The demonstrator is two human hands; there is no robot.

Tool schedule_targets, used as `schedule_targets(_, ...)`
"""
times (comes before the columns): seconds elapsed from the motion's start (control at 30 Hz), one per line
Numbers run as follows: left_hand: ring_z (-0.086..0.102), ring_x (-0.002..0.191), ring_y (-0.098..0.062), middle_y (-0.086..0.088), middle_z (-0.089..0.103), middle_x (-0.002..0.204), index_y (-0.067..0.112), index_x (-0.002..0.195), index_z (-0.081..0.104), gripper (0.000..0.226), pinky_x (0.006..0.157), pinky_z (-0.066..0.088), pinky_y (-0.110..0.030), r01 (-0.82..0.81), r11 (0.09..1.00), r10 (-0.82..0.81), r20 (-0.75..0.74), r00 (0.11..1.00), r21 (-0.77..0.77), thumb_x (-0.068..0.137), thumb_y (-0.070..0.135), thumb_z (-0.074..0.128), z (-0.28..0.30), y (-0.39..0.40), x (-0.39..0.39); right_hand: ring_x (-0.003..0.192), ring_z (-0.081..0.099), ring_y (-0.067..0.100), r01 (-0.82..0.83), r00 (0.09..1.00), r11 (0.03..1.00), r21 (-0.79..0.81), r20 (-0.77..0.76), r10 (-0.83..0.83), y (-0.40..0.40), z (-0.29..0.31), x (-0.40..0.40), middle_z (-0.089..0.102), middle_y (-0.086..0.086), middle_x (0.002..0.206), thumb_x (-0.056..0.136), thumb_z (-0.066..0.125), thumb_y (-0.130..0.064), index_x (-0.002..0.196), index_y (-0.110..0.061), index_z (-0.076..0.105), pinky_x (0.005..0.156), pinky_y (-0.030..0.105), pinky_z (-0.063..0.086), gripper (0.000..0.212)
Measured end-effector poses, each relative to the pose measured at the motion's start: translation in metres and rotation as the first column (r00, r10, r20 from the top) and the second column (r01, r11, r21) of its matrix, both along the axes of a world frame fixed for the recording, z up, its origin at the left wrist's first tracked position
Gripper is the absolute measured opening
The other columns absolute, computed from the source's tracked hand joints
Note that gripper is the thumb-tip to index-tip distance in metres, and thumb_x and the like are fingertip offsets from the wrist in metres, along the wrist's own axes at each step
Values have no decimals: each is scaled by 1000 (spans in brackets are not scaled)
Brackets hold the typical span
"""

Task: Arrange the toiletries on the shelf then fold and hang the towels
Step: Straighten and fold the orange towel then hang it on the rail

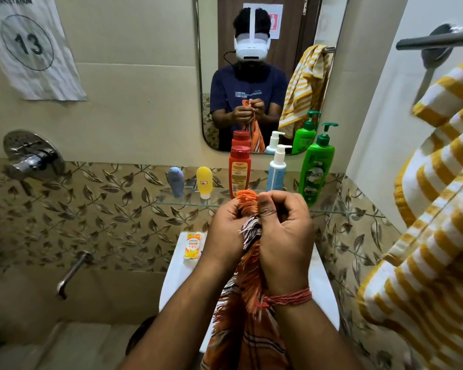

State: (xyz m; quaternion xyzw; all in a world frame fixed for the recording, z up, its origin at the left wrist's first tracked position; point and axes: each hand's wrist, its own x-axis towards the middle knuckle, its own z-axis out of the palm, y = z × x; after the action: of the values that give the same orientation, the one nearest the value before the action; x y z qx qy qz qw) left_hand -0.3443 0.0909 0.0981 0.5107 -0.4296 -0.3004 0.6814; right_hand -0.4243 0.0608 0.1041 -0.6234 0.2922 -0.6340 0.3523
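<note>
Both hands hold an orange checked towel (247, 340) by its fringed edge over the white sink (325, 287). My left hand (225, 225) grips the fringe from the left, and my right hand (285, 225) pinches it from the right, thumbs close together. The towel hangs down between my forearms. On the glass shelf (187, 200) stand a grey tube (176, 181), a yellow tube (204, 182), a red bottle (239, 170), a white-and-blue pump bottle (277, 169) and a green pump bottle (315, 166). A yellow-and-white striped towel (436, 209) hangs at the right under a dark rail (436, 40).
A small orange sachet (193, 245) lies on the sink's back left corner. A mirror (265, 76) above the shelf reflects me. A chrome mixer valve (31, 156) and a spout (71, 273) project from the left wall. A paper sign reading 13 (30, 46) hangs at the upper left.
</note>
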Motion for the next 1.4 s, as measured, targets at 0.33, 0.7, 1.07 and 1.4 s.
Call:
schedule_targets(0.33, 73, 84, -25, -16, 76, 92, 3, 101, 72, 21, 72, 58, -32, 39, 999, -30, -262, 964, 28, 101, 4, 50, -1, -1, 1, 81, 57, 4, 147, 981, 986, -81, -119, -156, -4, -15, 7, 57, -5, 88, 92, 69, -22, 86, -17, 67, 71, 23, 52, 8)
schedule_targets(0.7, 69, 113, -32, -17, 74, 113, 17, 108, 76, 30, 94, 55, -38, 232, 970, -242, -216, 946, -74, 97, 35, 55, -5, 5, 10, 79, 60, 12, 213, 958, 968, -130, -165, -233, -9, -14, 5, 59, -3, 89, 88, 72, -16, 86, -13, 66, 66, 18, 51, 7)
schedule_targets(1.07, 71, 104, -30, -20, 73, 110, 12, 108, 76, 34, 86, 56, -31, 312, 943, -332, -289, 898, -114, 86, 6, 51, -7, 4, 12, 76, 59, 5, 213, 965, 974, -72, -138, -221, -13, -12, 2, 59, -4, 84, 88, 72, -23, 82, -14, 63, 63, 20, 50, 14)
schedule_targets(1.4, 73, 98, -30, -21, 74, 106, 3, 111, 70, 24, 81, 60, -31, 129, 989, -147, -349, 925, -75, 100, 14, 52, -2, 2, -4, 77, 58, 8, 179, 973, 984, -21, -142, -180, -12, -13, 1, 58, -6, 83, 91, 69, -24, 83, -17, 61, 64, 22, 50, 13)
